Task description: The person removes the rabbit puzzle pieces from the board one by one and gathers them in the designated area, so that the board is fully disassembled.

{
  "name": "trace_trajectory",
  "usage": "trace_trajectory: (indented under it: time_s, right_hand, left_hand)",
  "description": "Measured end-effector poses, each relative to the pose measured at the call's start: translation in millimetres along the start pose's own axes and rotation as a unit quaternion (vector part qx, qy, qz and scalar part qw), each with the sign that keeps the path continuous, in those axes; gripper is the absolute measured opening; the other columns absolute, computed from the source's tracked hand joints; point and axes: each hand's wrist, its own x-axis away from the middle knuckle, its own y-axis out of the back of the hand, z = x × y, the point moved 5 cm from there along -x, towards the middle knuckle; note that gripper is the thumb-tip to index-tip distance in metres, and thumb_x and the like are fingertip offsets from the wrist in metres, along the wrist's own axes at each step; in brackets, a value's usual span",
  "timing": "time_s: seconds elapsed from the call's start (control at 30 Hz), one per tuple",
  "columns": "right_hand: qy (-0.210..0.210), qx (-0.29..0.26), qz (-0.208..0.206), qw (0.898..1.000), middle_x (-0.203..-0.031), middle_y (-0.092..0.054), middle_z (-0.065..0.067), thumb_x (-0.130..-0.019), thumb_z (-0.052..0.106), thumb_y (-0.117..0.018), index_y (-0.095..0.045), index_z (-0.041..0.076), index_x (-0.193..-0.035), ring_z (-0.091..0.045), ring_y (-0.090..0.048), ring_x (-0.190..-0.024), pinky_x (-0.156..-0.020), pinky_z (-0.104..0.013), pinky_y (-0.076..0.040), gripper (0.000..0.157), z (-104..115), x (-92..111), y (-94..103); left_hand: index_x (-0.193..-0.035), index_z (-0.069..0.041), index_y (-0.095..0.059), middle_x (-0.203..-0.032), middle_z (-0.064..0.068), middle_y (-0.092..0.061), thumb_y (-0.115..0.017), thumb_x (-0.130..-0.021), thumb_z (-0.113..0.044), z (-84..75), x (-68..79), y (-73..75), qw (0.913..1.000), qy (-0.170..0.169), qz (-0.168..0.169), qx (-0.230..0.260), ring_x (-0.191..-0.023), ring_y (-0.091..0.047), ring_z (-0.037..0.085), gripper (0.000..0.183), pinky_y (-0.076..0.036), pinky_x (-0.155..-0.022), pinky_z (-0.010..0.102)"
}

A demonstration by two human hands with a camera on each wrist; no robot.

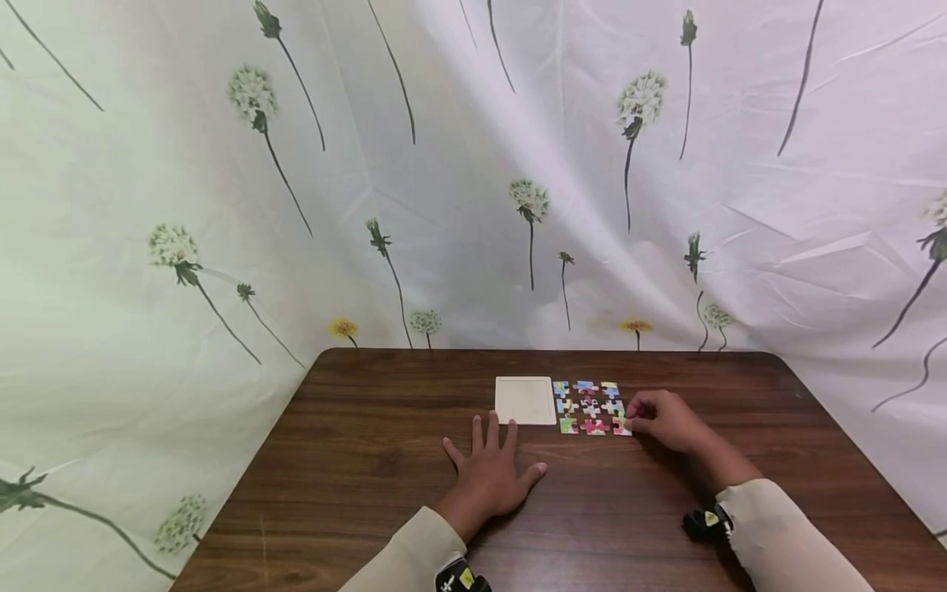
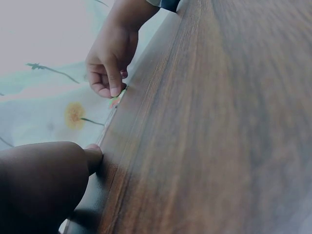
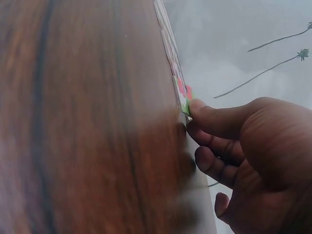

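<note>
Colourful jigsaw pieces lie slightly apart in three rows of three on the brown table. At the near right corner of these rows, my right hand pinches a green and pink jigsaw piece between thumb and index finger, the other fingers curled loosely. A pale square puzzle tray lies flat just left of the pieces, with nothing in it. My left hand rests palm down with fingers spread, its middle fingertips right at the tray's near edge. In the left wrist view, only the left thumb and hand side show.
The dark wooden table reaches back to a white cloth printed with dandelions, hanging close behind its far edge. Black wrist straps sit at the cream sleeves.
</note>
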Motion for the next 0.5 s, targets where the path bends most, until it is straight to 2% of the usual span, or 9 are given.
trace_trajectory:
  time_s: [0.5]
  right_hand:
    - [0.004, 0.022, -0.011, 1.0, -0.087, -0.07, 0.001, -0.099, 0.01, -0.081, -0.073, 0.012, -0.092, -0.014, -0.059, -0.081, -0.073, -0.027, -0.048, 0.011, -3.4, -1.4, -3.3]
  left_hand:
    - [-0.174, -0.021, -0.032, -0.183, 0.018, -0.019, -0.047, -0.104, -0.079, -0.7, 1.8, 0.9, 1.0, 0.0, 0.0, 0.002, -0.171, -0.012, 0.047, 0.093, -0.01, -0.119, 0.092]
